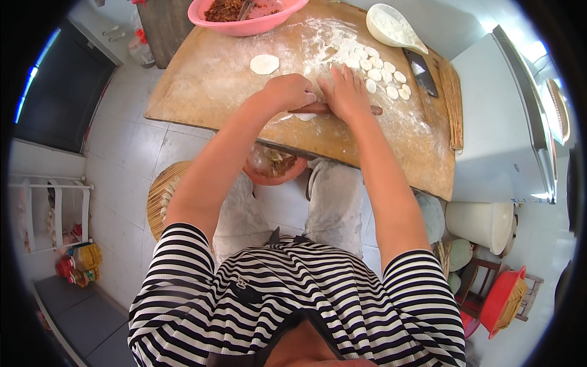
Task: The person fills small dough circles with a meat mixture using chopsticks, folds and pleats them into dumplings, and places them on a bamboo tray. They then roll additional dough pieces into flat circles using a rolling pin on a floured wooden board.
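A dark wooden rolling pin (314, 108) lies across the near part of a floured wooden board (220, 82). My right hand (346, 94) is over the pin, its palm on it and its fingers stretched forward. At the pin's left part is my left hand (293, 91), fingers curled; what they may hold is hidden. Under the pin, the near edge of a dough round (305, 116) shows. A rolled dough wrapper (264, 64) lies flat beyond my left hand. Beyond and right of my right hand, several small floured dough discs (374, 74) lie together.
A pink basin (257, 25) of brown filling stands at the board's far left. Far right are a flour scoop (394, 27), a cleaver (420, 73) and a straw brush (450, 105). A refrigerator (495, 124) borders the right side. Below the board sits an orange basin (275, 179).
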### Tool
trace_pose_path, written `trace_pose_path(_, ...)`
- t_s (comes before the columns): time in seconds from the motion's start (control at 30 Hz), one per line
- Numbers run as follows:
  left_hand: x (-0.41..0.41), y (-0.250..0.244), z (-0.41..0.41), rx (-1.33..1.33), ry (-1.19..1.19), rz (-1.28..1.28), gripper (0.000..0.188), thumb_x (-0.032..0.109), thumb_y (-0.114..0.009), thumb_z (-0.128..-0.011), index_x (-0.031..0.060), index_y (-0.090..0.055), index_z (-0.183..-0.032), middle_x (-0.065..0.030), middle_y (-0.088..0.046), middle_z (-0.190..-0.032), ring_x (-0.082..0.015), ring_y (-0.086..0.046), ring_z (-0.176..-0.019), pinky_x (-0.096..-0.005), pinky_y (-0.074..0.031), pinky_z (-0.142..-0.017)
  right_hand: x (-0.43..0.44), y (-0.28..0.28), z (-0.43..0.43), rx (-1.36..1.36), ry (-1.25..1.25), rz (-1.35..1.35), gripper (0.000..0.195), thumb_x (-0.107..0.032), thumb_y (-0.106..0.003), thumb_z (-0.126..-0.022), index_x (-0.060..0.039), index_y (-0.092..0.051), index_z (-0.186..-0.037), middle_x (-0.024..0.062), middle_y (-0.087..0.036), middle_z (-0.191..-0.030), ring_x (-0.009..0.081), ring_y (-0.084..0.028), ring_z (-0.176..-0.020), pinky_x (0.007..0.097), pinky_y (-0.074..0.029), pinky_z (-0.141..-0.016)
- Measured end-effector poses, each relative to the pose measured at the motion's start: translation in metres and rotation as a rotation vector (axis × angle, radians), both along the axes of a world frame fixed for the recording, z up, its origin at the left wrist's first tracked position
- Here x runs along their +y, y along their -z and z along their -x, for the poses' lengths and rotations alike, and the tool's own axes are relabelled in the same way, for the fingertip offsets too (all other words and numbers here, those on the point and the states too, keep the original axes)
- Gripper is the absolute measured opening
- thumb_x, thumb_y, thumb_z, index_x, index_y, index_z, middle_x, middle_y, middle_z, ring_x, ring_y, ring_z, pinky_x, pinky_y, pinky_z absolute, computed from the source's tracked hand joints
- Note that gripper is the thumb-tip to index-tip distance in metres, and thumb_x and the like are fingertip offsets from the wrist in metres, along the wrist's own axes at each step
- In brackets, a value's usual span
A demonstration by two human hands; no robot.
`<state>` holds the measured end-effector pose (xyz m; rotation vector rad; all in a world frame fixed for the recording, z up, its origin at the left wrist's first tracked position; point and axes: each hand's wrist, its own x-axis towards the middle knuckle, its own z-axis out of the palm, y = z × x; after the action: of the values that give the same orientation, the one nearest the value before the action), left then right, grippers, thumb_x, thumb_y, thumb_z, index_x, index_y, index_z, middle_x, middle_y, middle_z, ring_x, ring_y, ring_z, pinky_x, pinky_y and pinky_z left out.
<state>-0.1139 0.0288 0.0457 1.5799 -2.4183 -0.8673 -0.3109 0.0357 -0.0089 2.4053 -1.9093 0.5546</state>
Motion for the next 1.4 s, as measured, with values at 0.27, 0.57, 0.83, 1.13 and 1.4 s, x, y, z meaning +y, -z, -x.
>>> trace_pose_path(0.27, -0.002, 0.038, -0.028, 0.41, -0.075, -0.24, 0.023, 0.021, -0.067, -0.08, 0.0024, -0.072, -0.092, -0.0109, -0.071, -0.085, -0.0208, -0.065, -0.078, -0.0345, -0.053, -0.074, 0.072, -0.005, 0.006, -0.036, -0.046, -0.038, 0.063, -0.049, -0.05, -0.101, -0.0029, -0.049, -0.144, 0.0254, -0.044, -0.152, 0.0416, -0.043, -0.14, 0.0511, -0.029, -0.119)
trace_pose_path(0.57, 0.009, 0.034, -0.02, 0.196, -0.013, 0.112, 0.024, 0.022, -0.071, -0.078, 0.0029, -0.071, -0.092, -0.0112, -0.071, -0.084, -0.0226, -0.068, -0.079, -0.035, -0.053, -0.075, 0.064, -0.011, -0.001, -0.087, -0.071, -0.051, 0.062, -0.047, -0.054, -0.099, -0.0023, -0.051, -0.142, 0.0245, -0.046, -0.151, 0.0419, -0.043, -0.139, 0.0509, -0.029, -0.119)
trace_pose_path(0.83, 0.017, 0.009, -0.004, 0.15, -0.109, -0.102, 0.021, 0.023, -0.07, -0.079, 0.0043, -0.073, -0.088, -0.0146, -0.072, -0.085, -0.0273, -0.068, -0.076, -0.036, -0.054, -0.072, 0.026, -0.003, 0.005, -0.092, 0.007, 0.035, 0.059, -0.047, -0.053, -0.1, -0.0016, -0.054, -0.138, 0.0249, -0.046, -0.151, 0.0411, -0.043, -0.14, 0.0515, -0.031, -0.117)
trace_pose_path(1.13, 0.016, 0.036, -0.024, 0.427, -0.18, -0.172, 0.021, 0.024, -0.069, -0.08, 0.0047, -0.073, -0.089, -0.015, -0.072, -0.085, -0.0282, -0.067, -0.077, -0.0359, -0.053, -0.074, 0.098, -0.008, 0.006, -0.073, -0.062, -0.01, 0.06, -0.046, -0.055, -0.099, -0.0011, -0.053, -0.14, 0.0246, -0.049, -0.148, 0.0413, -0.043, -0.139, 0.0501, -0.031, -0.117)
trace_pose_path(1.4, 0.021, 0.001, 0.0, 0.031, -0.202, 0.019, 0.026, 0.022, -0.071, -0.08, 0.0004, -0.072, -0.094, -0.0139, -0.072, -0.086, -0.023, -0.067, -0.078, -0.0344, -0.053, -0.073, 0.005, 0.008, -0.003, -0.058, 0.021, 0.094, 0.063, -0.047, -0.054, -0.1, -0.0011, -0.049, -0.143, 0.0231, -0.047, -0.15, 0.0409, -0.042, -0.14, 0.0485, -0.03, -0.118)
